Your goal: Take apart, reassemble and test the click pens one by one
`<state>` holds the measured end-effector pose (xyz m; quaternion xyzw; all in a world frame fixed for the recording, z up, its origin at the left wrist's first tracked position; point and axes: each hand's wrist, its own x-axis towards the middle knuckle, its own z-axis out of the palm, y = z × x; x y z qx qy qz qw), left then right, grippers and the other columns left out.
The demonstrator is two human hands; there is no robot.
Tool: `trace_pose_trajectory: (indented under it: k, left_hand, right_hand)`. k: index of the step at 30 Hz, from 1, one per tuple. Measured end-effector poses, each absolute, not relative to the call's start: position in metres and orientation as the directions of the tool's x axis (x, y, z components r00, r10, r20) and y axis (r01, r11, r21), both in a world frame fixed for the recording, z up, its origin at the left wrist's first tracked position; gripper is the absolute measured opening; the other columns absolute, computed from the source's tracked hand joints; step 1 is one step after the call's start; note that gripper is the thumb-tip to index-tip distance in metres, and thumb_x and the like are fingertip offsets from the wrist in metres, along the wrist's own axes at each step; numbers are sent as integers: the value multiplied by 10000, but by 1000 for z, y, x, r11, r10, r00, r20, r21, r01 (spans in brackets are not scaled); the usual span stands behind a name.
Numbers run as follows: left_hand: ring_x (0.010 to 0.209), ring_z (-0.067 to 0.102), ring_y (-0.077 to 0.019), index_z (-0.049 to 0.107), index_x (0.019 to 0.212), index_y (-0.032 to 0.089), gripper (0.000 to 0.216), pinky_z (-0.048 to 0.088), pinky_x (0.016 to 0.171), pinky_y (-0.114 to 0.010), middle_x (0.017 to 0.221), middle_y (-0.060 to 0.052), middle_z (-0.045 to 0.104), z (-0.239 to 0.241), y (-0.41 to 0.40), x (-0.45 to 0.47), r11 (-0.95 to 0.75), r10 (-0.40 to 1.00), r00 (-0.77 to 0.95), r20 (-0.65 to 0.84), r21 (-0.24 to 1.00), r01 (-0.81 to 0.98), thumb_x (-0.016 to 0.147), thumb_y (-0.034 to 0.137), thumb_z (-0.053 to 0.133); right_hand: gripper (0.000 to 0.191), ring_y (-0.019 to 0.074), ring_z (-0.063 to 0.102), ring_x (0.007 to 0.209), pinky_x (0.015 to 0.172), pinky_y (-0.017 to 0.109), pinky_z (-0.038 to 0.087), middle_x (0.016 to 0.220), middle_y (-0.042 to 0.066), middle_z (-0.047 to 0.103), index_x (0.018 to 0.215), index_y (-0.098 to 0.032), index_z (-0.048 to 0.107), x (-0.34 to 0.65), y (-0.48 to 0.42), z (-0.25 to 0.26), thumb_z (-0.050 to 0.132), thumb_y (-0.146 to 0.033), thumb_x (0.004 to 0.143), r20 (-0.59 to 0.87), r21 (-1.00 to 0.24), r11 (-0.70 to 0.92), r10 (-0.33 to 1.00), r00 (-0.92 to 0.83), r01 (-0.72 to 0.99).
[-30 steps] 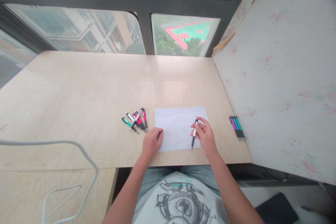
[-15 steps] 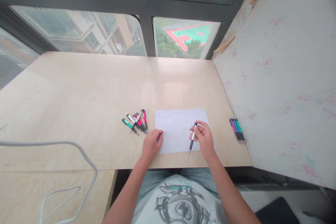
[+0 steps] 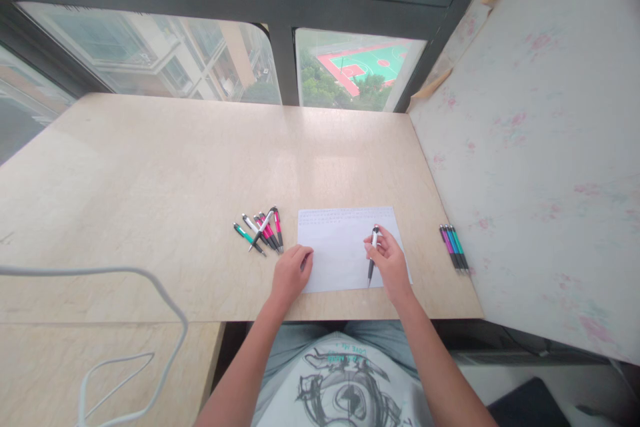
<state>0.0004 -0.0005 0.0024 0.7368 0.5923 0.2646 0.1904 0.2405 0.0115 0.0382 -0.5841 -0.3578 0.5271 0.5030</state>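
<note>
White cable (image 3: 75,272): loops over the near left part of the table, well apart from both hands.
Table (image 3: 175,160): pale beige top with a stone look, running under the window (image 3: 150,60).
Loose pens (image 3: 261,230): a small fan of pink, teal, white and black pens, lying just left of the paper and beyond the left hand.
Left hand (image 3: 290,277): fingers curled under in a loose fist, grasping nothing; it rests on the paper's near left edge.
Paper (image 3: 337,250): a white sheet lying flat near the table's front edge, between the two hands; faint lines of writing run along its far edge, the rest is blank.
Pen (image 3: 373,253): pinched in the right hand's fingers, at the hand's left side, above the sheet's right part. It has a white upper barrel and a black grip; the tip points toward the person, the clicker end away. Whether the tip touches the sheet cannot be told.
Right hand (image 3: 391,265): closed around the pen, over the paper's right edge.
Three pens (image 3: 454,248): purple, blue and teal, side by side near the table's right edge, apart from the right hand.
Wall panel (image 3: 540,147): pale, with faint pink flowers, at the far right.
</note>
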Motion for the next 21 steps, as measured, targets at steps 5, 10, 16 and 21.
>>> trace_pose_trajectory:
  k: [5,10,16,21]
  left_hand:
    - [803,625,-197,623,923,208,161,471,714,-310,837,-50,665,1,-1,0,-233,972,161,172,599,766,941,238,466]
    - [785,623,-196,622,913,209,147,470,703,-308,819,-47,663,0,-1,0,-233,972,159,175,597,768,931,230,477]
    - [771,618,-191,617,911,208,135,459,690,-305,818,-44,664,0,-1,0,-227,973,159,167,593,773,925,217,483]
    - [765,617,-193,611,906,211,124,450,680,-302,813,-44,658,-1,-1,1,-228,973,161,166,592,773,922,216,488]
  right_hand:
    - [262,101,493,598,548,234,387,690,-37,560,807,-191,625,239,15,31,803,-343,690,-365,-919,-336,923,122,-204]
    - [281,77,407,457,427,216,281,532,-78,442,741,-194,592,234,21,29,811,-358,678,-468,-840,-381,869,160,-386]
    - [336,159,633,731,560,240,454,855,58,678,894,-175,686,228,30,34,686,-497,797,-433,-834,-362,897,87,-417]
    - [308,197,646,805,637,291,500,916,55,686,1006,-216,644,222,33,37,666,-461,822,-279,-956,-277,960,6,-95]
